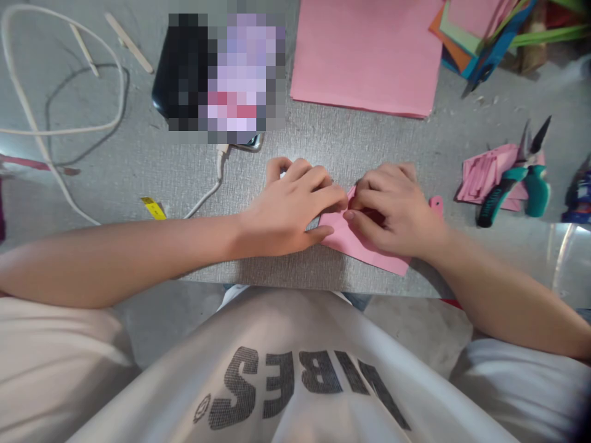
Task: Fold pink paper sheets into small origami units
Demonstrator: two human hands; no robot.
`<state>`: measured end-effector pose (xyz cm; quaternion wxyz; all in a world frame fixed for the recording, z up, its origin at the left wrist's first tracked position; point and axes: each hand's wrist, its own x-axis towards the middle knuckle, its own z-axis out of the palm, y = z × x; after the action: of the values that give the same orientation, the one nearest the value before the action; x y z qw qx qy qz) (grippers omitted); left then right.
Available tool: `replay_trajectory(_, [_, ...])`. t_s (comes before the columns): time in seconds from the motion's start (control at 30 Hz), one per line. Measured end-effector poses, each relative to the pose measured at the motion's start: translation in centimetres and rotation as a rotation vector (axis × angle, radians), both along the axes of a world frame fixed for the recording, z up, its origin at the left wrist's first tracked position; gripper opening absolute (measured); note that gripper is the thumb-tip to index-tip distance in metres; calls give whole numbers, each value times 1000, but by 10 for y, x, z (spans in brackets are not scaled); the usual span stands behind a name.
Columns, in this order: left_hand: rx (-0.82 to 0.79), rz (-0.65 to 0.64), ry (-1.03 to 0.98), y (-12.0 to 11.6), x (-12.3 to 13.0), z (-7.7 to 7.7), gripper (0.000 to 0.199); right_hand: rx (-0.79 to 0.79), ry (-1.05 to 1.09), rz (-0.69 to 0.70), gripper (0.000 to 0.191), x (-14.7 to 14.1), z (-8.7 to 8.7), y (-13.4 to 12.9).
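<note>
A small sheet of pink paper [383, 253] lies on the table near its front edge, with a raised or folded part at its upper side. My left hand [300, 203] holds the paper's left side, index finger at the raised part and thumb on the lower left edge; its other fingers curl down to the table. From the right, my right hand [392, 206] is closed over the upper part, its fingers bent and its thumb pressing on the sheet. What lies under the right fingers is hidden. Just right of that hand, a pink strip with a small hole [436, 205] sticks out.
Pliers with green handles [513, 184] rest on a pile of pink paper pieces [484, 175] at right. Behind are a large pink paper stack [367, 58], coloured papers [462, 37] and scissors [480, 77]. Left are a white cable [122, 104], a black object [161, 80] and wooden sticks [129, 43].
</note>
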<state>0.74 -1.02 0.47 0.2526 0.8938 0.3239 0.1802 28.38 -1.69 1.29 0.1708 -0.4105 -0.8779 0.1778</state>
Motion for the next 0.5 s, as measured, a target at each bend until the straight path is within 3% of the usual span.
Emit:
replay_trajectory(0.33, [117,-36,-5,-3,-3,-5,17,-88,-10,-122,22,11,2,3])
replay_trajectory(0.5, [215,-53,42,-4,-5,-7,17,-2,79,-4,24,12,-5,5])
